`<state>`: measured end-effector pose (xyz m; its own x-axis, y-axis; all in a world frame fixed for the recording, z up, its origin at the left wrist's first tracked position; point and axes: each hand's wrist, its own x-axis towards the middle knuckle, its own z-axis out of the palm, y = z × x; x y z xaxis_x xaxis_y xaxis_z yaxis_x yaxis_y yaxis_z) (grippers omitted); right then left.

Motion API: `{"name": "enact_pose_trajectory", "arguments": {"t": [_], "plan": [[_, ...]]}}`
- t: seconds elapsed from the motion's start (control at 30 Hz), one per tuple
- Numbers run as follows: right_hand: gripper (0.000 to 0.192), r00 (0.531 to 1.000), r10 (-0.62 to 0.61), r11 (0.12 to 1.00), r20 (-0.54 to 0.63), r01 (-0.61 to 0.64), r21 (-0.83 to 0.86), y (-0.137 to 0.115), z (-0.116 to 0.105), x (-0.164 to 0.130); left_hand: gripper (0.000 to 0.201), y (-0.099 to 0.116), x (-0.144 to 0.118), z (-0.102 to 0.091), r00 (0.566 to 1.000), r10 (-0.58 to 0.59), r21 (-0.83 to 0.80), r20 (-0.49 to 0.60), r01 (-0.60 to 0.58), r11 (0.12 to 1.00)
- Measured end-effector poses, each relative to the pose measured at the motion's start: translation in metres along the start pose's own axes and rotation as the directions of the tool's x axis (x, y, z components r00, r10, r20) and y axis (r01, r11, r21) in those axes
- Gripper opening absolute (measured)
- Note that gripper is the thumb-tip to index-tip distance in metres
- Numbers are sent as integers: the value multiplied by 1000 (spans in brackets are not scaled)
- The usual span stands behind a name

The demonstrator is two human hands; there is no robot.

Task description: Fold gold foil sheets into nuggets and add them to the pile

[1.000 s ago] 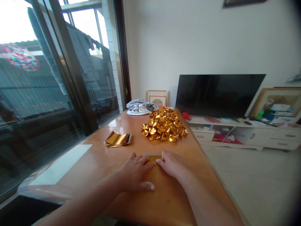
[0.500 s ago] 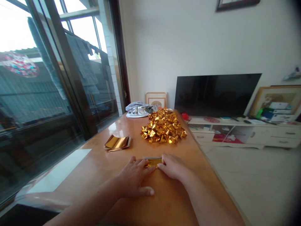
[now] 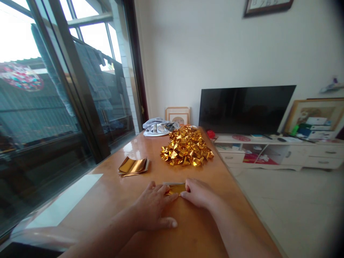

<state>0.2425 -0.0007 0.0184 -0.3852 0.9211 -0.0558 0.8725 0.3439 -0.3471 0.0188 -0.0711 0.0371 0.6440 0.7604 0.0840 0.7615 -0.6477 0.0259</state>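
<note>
A sheet of gold foil paper (image 3: 178, 189) lies on the table in front of me, with a pale strip along its far edge. My left hand (image 3: 153, 205) rests on the left part of the sheet, fingers stretched out and thumb spread on the table. At the right end, my right hand (image 3: 198, 192) has its fingers curled and pinches the paper between thumb and fingers. Beyond the left hand is a stack of gold foil paper (image 3: 133, 166) with curling edges. A heap of folded gold paper pieces (image 3: 186, 147) lies past the right hand.
The wooden table (image 3: 200, 229) has its right edge beside my right forearm. A white sheet (image 3: 67, 200) lies along its left side. Grey cloth (image 3: 156, 127) sits at the far end. A television (image 3: 245, 109) stands on a white cabinet (image 3: 292, 154) to the right.
The view has tilted slightly, so things on the table appear a little lower. Both hands keep their places on the gold foil paper.
</note>
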Motion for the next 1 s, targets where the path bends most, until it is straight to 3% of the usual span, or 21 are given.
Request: {"name": "enact_pose_trajectory", "arguments": {"t": [0.53, 1.0], "plan": [[23, 1000, -17, 1000, -20, 18, 25, 4, 6, 1, 73, -21, -19, -2, 999, -6, -164, 31, 11, 986], [25, 1000, -6, 1000, -3, 6, 27, 2, 1, -1, 66, -34, -25, -3, 1000, 3, -161, 29, 2, 987]]}}
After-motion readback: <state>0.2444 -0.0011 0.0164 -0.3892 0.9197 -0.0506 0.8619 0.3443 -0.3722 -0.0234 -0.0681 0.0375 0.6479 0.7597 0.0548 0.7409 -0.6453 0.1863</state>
